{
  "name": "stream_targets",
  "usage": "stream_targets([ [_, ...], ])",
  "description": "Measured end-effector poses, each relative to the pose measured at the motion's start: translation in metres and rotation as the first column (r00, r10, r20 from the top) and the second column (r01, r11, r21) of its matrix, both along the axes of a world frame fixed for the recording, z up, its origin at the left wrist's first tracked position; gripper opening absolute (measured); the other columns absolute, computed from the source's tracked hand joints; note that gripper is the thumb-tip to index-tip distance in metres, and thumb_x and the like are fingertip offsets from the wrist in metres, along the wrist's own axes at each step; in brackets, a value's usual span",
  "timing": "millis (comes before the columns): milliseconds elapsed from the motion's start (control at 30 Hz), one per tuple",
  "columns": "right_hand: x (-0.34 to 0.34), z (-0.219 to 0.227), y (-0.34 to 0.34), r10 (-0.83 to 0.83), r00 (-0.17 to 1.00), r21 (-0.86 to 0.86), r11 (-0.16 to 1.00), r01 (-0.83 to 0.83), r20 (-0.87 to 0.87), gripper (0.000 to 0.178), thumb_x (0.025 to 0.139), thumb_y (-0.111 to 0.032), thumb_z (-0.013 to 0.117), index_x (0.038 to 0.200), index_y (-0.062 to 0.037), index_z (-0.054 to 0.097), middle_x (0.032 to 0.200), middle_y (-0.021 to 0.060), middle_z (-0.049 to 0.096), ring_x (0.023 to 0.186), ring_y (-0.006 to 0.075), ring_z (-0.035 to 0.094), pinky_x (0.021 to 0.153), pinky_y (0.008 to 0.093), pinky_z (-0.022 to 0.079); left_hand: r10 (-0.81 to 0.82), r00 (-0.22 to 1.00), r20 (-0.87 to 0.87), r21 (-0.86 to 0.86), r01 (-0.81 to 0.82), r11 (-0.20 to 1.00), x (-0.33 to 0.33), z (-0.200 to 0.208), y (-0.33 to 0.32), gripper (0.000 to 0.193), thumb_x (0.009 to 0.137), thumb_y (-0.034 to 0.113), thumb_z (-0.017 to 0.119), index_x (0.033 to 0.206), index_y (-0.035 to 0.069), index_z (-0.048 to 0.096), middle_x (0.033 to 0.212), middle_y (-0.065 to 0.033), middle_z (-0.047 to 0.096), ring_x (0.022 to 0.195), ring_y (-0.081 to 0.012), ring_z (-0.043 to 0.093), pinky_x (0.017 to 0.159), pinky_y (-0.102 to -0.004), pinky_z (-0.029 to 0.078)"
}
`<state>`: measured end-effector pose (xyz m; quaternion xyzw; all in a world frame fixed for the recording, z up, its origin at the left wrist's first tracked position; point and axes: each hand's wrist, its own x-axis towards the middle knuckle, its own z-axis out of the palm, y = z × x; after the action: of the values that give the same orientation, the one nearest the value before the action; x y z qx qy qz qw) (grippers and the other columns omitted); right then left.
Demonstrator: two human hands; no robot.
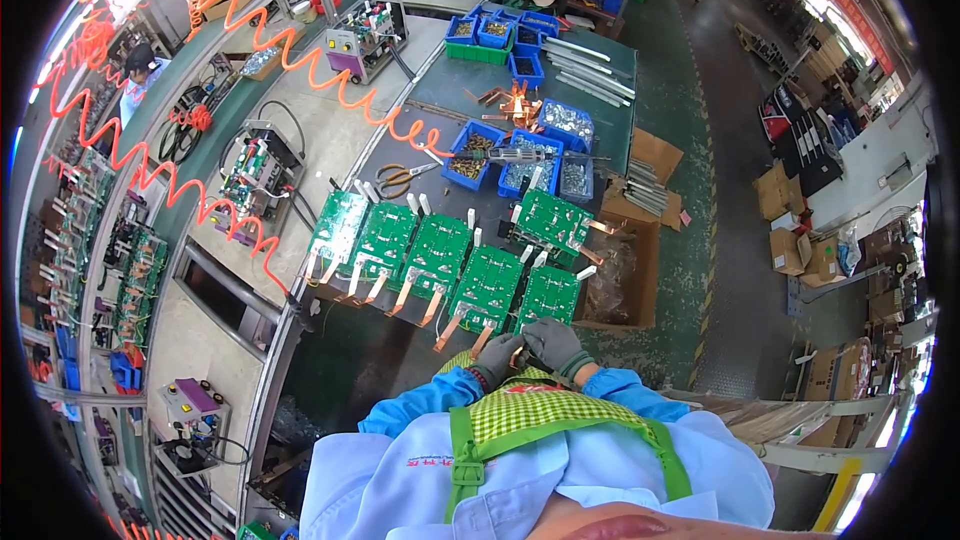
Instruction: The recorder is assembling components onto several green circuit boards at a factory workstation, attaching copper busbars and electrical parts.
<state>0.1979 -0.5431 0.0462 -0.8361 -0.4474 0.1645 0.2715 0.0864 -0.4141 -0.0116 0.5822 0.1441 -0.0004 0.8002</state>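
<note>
My left hand (494,356) and my right hand (556,347), both in grey gloves, are close together at the table's near edge. Their fingers are bent around something small and partly hidden, which I cannot make out. Just beyond them lies a green circuit board (548,298), the nearest thing to both hands. To its left is a row of several similar boards (433,253) with copper strips (403,297) sticking out toward me. Another green board (552,220) lies behind the nearest one, its strips pointing right.
Blue bins (467,162) of small metal parts stand beyond the boards, with a power screwdriver (510,155) lying across them. Scissors (403,178) lie to the left. An orange coiled hose (345,90) hangs over the left side. An open cardboard box (640,285) stands at the right.
</note>
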Motion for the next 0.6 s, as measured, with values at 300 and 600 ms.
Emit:
stream_targets([
  [300, 0.004, -0.008, 0.002, 0.042, 0.998, -0.026, 0.999, -0.041, 0.042, 0.02, 0.086, -0.026, 0.054, 0.1, -0.0133, 0.06, 0.095, 0.0124, 0.059, 0.085, 0.0318, 0.059, 0.072, 0.0418, 0.049, -0.201, 0.97, 0.133, 0.673, 0.06, 0.737, 0.0, 0.005, 0.005, 0.026, 0.072, 0.014, 0.06, 0.096, 0.005, 0.055, 0.087, -0.0177, 0.056, 0.083, -0.0367, 0.054, 0.073, -0.0429, 0.045],
  [600, 0.002, -0.006, -0.001, 0.054, 0.998, -0.07, 0.996, -0.052, 0.024, 0.02, 0.086, -0.025, 0.054, 0.101, -0.014, 0.06, 0.106, 0.0152, 0.058, 0.091, 0.0342, 0.058, 0.078, 0.0432, 0.048, -0.197, 0.942, 0.273, 0.792, -0.103, 0.602, -0.003, -0.013, 0.002, 0.022, 0.069, 0.008, 0.065, 0.09, 0.006, 0.061, 0.083, -0.0142, 0.057, 0.076, -0.0304, 0.058, 0.065, -0.0359, 0.049],
])
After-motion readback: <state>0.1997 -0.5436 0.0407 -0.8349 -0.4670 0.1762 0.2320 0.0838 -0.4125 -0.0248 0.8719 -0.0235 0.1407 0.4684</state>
